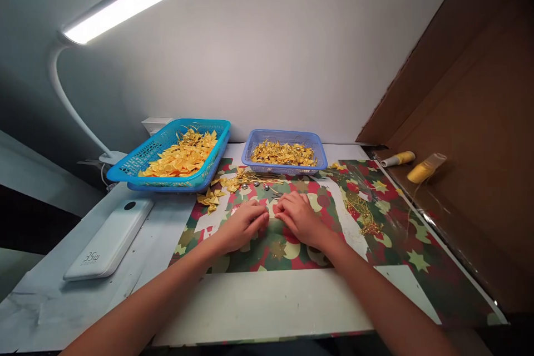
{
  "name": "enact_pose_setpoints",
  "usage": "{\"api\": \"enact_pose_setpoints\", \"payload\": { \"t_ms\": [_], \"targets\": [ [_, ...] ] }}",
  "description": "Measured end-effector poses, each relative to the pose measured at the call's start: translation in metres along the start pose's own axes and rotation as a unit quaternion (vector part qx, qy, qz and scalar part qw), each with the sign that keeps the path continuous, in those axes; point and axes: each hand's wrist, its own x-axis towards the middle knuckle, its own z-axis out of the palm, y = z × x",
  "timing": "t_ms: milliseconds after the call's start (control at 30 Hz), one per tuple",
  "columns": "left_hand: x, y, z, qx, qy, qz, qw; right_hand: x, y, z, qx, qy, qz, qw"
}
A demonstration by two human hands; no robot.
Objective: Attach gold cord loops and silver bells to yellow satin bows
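Observation:
My left hand (246, 223) rests on the patterned sheet (271, 253), its fingers curled together. Facing it across a small gap, my right hand (301, 217) also has its fingers bent and pressed together. Whatever either hand may hold is hidden or too small to make out. Just beyond the hands lie small dark metal pieces (267, 187) and a bundle of thin gold strands (262, 178). Gold ribbon bows (211, 199) lie loose to the left of them.
A blue basket (125, 168) of yellow bows stands back left, a purple basket (285, 168) of gold bows back centre. A white power bank (109, 239) lies left, under a lamp (75, 105). Gold thread (367, 217) and yellow spools (423, 169) are at right.

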Motion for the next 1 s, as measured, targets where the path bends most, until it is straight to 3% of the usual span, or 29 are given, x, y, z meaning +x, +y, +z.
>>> {"api": "enact_pose_setpoints", "payload": {
  "t_ms": [267, 633, 833, 1000],
  "targets": [
    [0.007, 0.000, 0.008, -0.092, 0.043, -0.063, 0.993, -0.006, 0.013, 0.007, 0.100, 0.124, 0.023, 0.987],
    [0.003, 0.001, 0.009, -0.183, 0.047, -0.117, 0.975, -0.004, 0.017, 0.009, 0.025, 0.087, 0.043, 0.995],
    [-0.001, -0.004, 0.011, -0.225, 0.060, -0.140, 0.962, -0.006, 0.032, -0.004, -0.037, 0.158, 0.145, 0.976],
    [0.000, 0.001, 0.012, -0.247, 0.058, -0.148, 0.956, -0.004, 0.005, 0.001, 0.069, 0.102, 0.068, 0.990]
  ]
}}
